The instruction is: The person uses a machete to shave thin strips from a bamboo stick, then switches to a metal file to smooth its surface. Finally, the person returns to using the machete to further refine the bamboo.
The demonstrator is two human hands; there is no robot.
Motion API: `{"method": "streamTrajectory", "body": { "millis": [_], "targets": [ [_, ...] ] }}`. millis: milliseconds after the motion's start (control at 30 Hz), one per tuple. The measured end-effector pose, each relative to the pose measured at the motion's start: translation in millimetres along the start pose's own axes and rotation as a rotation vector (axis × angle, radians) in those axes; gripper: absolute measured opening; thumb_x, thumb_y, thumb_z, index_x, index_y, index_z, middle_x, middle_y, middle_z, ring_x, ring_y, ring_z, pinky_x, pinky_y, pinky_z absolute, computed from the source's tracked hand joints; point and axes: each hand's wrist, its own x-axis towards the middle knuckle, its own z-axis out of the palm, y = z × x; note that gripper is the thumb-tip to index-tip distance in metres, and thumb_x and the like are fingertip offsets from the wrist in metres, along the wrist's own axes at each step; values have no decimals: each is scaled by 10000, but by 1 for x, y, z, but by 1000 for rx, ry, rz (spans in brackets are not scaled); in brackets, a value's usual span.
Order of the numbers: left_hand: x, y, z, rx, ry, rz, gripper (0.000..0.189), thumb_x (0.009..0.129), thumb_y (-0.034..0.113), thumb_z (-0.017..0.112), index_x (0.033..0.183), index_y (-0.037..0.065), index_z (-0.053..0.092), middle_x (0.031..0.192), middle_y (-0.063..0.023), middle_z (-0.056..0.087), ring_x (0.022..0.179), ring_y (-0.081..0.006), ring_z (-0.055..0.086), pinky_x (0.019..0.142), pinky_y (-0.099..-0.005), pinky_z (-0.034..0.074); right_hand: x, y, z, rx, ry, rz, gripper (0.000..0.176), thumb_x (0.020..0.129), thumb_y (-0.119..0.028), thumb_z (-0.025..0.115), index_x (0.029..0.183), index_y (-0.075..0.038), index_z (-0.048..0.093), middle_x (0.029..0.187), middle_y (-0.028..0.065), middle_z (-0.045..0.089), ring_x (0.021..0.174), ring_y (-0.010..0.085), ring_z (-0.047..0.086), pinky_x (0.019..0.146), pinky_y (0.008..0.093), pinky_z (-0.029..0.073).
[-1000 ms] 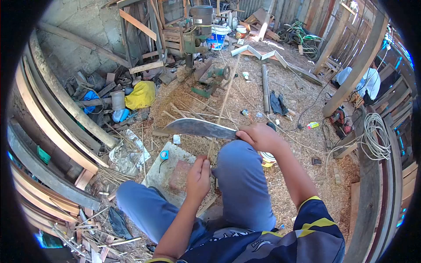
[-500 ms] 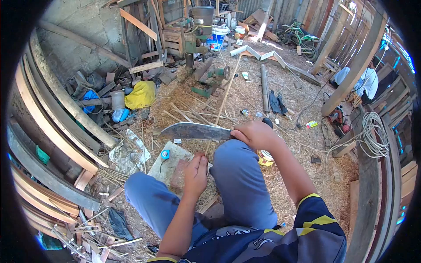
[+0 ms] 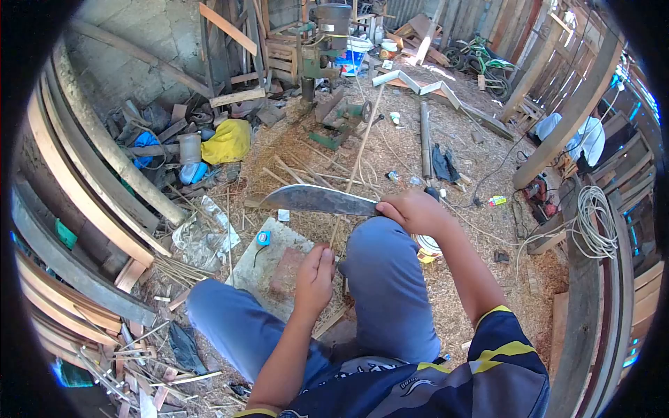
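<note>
My right hand (image 3: 412, 211) is closed round the handle of a broad machete (image 3: 320, 200), just above my right knee. The blade points left, and its far end curves to a tip. A long thin wooden strip (image 3: 364, 143) runs from the floor ahead toward me and meets the blade near its middle. Below the blade, between my knees, my left hand (image 3: 315, 279) is closed round the near end of the strip. Part of the strip is hidden by the blade and the fingers.
A flat board (image 3: 244, 273) with a blue tape measure (image 3: 263, 238) lies by my left knee. A green metal machine (image 3: 338, 129) stands ahead. Coiled cable (image 3: 596, 221) hangs at right. Another person (image 3: 589, 136) is at the right back.
The view has shifted slightly. The machete has moved a little upward and to the right relative to my left hand, and the blade is tilted slightly more.
</note>
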Motion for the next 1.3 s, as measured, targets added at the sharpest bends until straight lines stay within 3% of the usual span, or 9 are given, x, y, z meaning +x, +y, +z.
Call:
{"method": "streamTrajectory", "body": {
  "millis": [133,333,433,500,733,833,1033,1133,1300],
  "targets": [
    [17,10,3,-150,32,-24,228,1131,216,503,1041,33,605,744,37,487,645,-65,427,596,-273,374,15,-8,10,-54,-17,-72,445,1097,-442,499,983,-87,741,841,225,718,829,443,704,767,564,535],
    [10,-11,-16,19,-15,28,245,1130,224,507,1007,38,609,716,24,476,649,-79,437,607,-292,378,10,-7,7,-51,10,-57,433,1096,-437,495,997,-92,738,867,208,729,850,433,709,784,557,539],
    [-4,1,-16,87,-35,98,239,1132,196,498,986,43,609,722,44,480,584,-44,406,543,-251,321,-1,-3,-3,-37,26,-33,428,1099,-430,489,993,-90,725,895,205,731,866,435,704,791,551,537],
    [-12,11,-19,145,-35,161,252,1128,214,509,989,34,618,706,28,476,623,-74,435,583,-284,362,-5,2,-7,-43,15,-8,425,1103,-427,482,994,-90,717,902,208,729,873,439,698,792,549,534],
    [-17,-16,-21,-95,-109,-103,213,1134,210,507,1104,42,635,708,49,449,623,-61,419,581,-273,357,-8,19,1,30,63,-27,378,1104,-331,492,943,-47,683,793,231,662,787,448,660,730,542,501],
    [-8,-6,-10,-141,-76,-71,211,1137,203,497,1145,39,630,719,59,449,625,-48,409,577,-257,346,-3,8,2,1,8,-6,440,1112,-433,470,1001,-86,718,854,218,716,849,451,695,779,556,532],
    [16,4,-7,-98,-17,-27,224,1140,206,496,1176,34,634,733,59,454,629,-40,403,585,-251,343,14,-17,9,-62,7,-62,457,1100,-449,490,981,-86,741,833,213,721,831,448,702,777,558,538],
    [24,4,-8,-17,10,137,221,1141,197,493,1176,36,641,732,61,455,625,-38,402,581,-250,342,15,-24,8,-85,-3,-59,438,1103,-424,489,984,-76,726,858,199,724,830,420,707,767,531,542],
    [13,1,-17,-131,-99,-17,221,1148,195,479,1146,43,639,691,70,416,590,-31,359,547,-251,299,7,-10,7,-56,27,-35,448,1099,-445,493,1013,-84,745,869,213,733,836,445,704,783,551,540]
  ]
}}
